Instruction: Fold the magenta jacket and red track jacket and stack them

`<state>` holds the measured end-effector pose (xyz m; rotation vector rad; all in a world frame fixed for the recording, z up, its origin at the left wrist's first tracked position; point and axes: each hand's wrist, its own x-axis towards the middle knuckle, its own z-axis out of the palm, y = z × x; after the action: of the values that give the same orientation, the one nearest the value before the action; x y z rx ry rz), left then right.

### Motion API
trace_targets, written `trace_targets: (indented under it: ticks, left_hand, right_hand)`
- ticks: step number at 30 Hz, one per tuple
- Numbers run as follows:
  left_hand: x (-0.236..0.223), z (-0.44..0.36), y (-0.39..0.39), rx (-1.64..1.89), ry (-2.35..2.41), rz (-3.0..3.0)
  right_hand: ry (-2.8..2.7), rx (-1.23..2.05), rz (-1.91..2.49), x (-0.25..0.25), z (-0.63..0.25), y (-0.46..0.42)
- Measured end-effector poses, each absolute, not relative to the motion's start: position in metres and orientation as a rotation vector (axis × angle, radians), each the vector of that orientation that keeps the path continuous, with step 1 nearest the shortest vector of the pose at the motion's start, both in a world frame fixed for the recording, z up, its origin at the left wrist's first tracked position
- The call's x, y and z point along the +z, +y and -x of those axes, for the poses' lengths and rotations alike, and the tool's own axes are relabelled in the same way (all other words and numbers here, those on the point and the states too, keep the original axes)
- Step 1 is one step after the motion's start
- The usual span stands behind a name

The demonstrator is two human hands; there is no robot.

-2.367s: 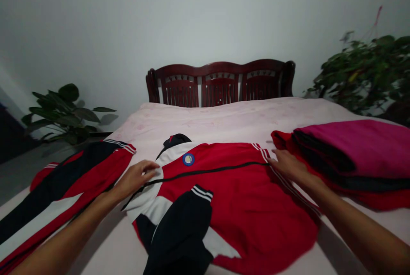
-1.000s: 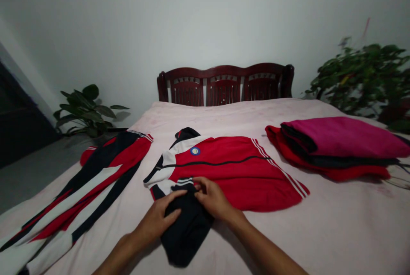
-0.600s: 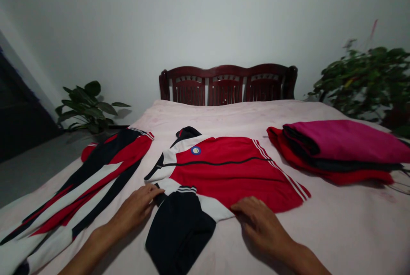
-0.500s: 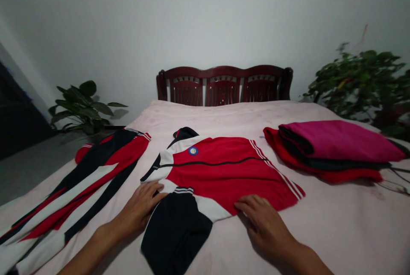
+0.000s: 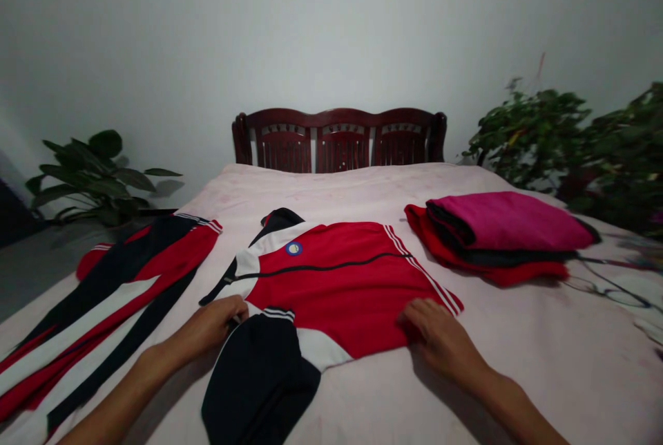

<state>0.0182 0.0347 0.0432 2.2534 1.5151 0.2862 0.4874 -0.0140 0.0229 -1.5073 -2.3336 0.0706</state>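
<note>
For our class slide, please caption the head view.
Two hands at the near edge of a red, white and navy jacket on a pink bed.

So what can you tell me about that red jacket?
The jacket lies mostly flat on the bed, collar leftward, seemingly soft knit: red body, white shoulders, dark sleeves, black zip, blue-rimmed badge, striped hem. Its near sleeve is folded over. The left hand touches its shoulder; the right hand is at its near edge.

The red, navy and white striped trousers point(image 5: 127, 286) run off the left edge; the dark navy folded sleeve point(image 5: 259, 379) (nearest the camera) is cut off below.
</note>
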Motion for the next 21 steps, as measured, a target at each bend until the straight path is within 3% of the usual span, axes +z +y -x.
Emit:
trace_targets:
  ticks: [6, 14, 21]
  left_hand:
    - [0.056, -0.050, 0.068, 0.300, 1.458, -2.203]
    - [0.060, -0.032, 0.084, -0.132, 1.470, -1.873]
    - [0.054, -0.077, 0.074, 0.266, 1.211, -2.348]
  right_hand:
    - [-2.349, -0.055, 1.642, 0.016, -0.521, 0.006]
    - [-2.445, 0.120, 1.656, 0.021, -0.552, -0.017]
    - [-2.249, 0.045, 1.523, 0.035, -0.489, 0.024]
